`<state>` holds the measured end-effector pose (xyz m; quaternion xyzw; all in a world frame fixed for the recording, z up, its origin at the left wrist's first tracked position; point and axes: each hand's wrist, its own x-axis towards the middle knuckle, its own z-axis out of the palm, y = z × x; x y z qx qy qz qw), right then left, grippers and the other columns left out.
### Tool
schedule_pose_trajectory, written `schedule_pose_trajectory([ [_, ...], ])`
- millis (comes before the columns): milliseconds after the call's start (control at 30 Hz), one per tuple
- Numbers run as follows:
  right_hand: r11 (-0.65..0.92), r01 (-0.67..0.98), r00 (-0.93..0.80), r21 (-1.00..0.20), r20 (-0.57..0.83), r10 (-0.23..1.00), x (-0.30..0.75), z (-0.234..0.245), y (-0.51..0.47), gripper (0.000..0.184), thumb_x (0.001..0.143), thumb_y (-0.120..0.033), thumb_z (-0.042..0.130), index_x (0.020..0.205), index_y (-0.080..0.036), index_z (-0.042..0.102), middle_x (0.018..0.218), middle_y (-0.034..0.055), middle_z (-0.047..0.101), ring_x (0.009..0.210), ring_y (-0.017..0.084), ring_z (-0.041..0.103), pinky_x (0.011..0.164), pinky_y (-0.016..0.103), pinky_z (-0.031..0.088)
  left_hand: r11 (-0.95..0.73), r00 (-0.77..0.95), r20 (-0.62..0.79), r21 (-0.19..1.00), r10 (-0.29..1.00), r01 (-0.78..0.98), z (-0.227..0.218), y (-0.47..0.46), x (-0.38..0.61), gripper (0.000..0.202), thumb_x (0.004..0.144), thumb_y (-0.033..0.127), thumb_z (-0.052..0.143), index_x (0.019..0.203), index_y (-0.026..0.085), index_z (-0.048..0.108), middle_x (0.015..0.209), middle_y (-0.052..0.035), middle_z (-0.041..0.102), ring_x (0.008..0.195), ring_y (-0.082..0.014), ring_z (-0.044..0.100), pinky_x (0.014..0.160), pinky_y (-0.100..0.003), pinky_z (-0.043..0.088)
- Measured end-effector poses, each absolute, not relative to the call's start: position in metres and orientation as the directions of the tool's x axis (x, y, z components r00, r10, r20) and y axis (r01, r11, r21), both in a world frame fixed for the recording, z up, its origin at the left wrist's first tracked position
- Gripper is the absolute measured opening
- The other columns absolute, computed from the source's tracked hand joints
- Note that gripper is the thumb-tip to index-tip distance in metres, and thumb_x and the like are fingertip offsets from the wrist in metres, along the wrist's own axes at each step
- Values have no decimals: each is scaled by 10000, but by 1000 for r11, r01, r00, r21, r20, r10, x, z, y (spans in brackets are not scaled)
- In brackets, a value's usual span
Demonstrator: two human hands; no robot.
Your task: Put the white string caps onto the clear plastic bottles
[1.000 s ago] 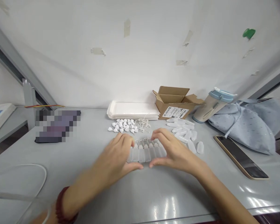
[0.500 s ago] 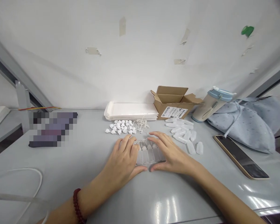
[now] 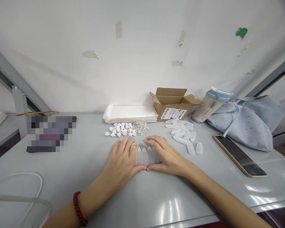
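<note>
A row of several translucent plastic tubes (image 3: 144, 157) with white strings at their tops lies flat on the grey table. My left hand (image 3: 122, 160) curves around the row's left end, its thumb along the near edge. At the other end my right hand (image 3: 170, 158) grips likewise, fingers over the far side and thumb on the near edge. The two thumbs nearly meet. Beyond the hands sit small white caps (image 3: 120, 129) in a cluster, beside a tangle of white strings (image 3: 141, 127). Loose translucent tubes (image 3: 181, 130) are scattered to the right.
Flat white packets (image 3: 133, 112) are stacked against the wall, next to an open cardboard box (image 3: 173, 109). A tumbler (image 3: 210, 106), a light blue cloth bag (image 3: 244, 125) and a phone (image 3: 239, 155) stand or lie at right. A white cable (image 3: 39, 186) loops at left.
My hands have drawn closer together, and the tubes between them are pressed into a tighter row. The whole view has shifted slightly.
</note>
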<state>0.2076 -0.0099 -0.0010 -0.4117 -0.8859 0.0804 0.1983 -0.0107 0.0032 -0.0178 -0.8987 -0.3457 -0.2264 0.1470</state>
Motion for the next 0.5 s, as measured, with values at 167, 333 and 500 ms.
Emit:
schedule_pose_trajectory([
  [167,640,707,-572,-302,287,768,208,-3,-9,742,779,-529,650,1342,-147,354,1315,204,458,1238,320,424,996,514,399,-710,649,526,-114,550,695,-20,4,-11,543,767,606,620,910,86,558,1111,-234,584,1128,-411,489,867,-524,440],
  [333,640,704,-570,-308,292,768,208,-3,-9,751,775,-527,656,1344,-142,353,1315,201,461,1236,311,424,995,502,407,-707,646,528,-115,552,698,-21,7,-11,557,769,639,591,899,100,542,1116,-230,578,1115,-403,492,855,-520,446],
  [500,667,679,-584,-308,325,744,208,-4,-9,736,782,-547,637,1343,-153,369,1290,193,487,1211,307,449,983,494,414,-717,619,555,-55,556,695,-22,8,-20,644,791,669,533,1053,82,498,1167,-237,546,1159,-399,469,894,-525,429],
])
